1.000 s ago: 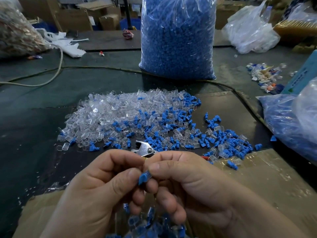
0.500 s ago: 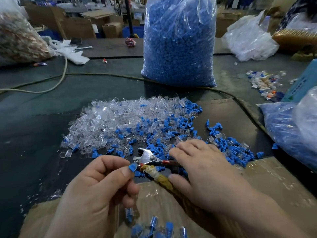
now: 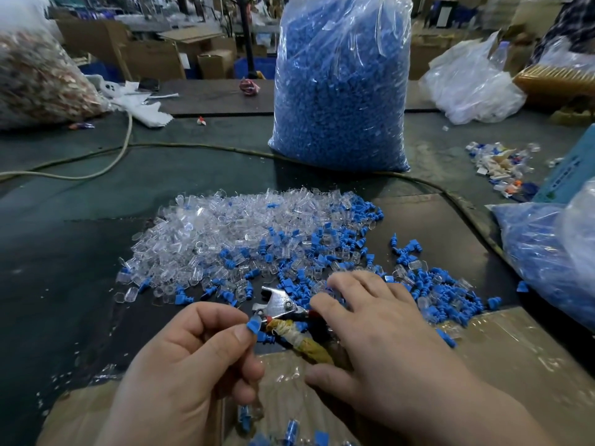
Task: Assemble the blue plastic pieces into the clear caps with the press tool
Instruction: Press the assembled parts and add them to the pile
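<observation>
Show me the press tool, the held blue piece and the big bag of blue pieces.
press tool (image 3: 280,304): head view, on its metal head.
blue piece (image 3: 252,325): head view, on its flat end.
big bag of blue pieces (image 3: 341,91): head view, middle of its front.

Well beyond the right grip (image 3: 386,342), a tall clear sack (image 3: 341,91) packed with blue bits stands on the dark green surface (image 3: 64,252). A dark cable (image 3: 193,145) runs across in front of the sack, and a pale cord (image 3: 124,146) loops away beyond the left grip (image 3: 180,365). Farther left and back lies a bag of brownish bits (image 3: 38,82), with a white cloth (image 3: 141,107) beside it and cardboard boxes (image 3: 154,59) behind. Right of the right grip are a bulging plastic bag (image 3: 547,252), a scrap heap (image 3: 502,165), a blue crate (image 3: 570,169) and crumpled clear bags (image 3: 470,88). A cardboard sheet (image 3: 515,349) lies under both grips.
</observation>
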Motion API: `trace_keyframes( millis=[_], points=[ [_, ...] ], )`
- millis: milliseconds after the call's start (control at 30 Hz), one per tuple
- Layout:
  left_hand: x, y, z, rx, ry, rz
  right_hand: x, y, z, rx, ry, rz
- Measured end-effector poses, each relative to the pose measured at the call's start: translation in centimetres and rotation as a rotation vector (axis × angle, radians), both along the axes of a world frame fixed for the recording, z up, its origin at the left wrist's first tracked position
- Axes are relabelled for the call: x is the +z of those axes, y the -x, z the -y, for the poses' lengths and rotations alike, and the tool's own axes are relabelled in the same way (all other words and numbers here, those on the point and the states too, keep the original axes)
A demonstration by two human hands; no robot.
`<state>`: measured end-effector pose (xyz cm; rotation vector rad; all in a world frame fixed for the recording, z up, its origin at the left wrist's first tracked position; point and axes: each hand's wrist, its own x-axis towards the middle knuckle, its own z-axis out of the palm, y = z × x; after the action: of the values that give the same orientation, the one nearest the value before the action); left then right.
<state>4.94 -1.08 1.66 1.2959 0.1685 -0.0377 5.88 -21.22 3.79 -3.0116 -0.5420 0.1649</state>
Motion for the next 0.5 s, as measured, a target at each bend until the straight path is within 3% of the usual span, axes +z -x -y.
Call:
trace_keyframes(
  millis=[500],
  points=[
    [0.52,-0.01,0.12,0.021,-0.025,-0.036,0.47,-0.21,-0.63,0.044,0.002,0.039]
  ],
)
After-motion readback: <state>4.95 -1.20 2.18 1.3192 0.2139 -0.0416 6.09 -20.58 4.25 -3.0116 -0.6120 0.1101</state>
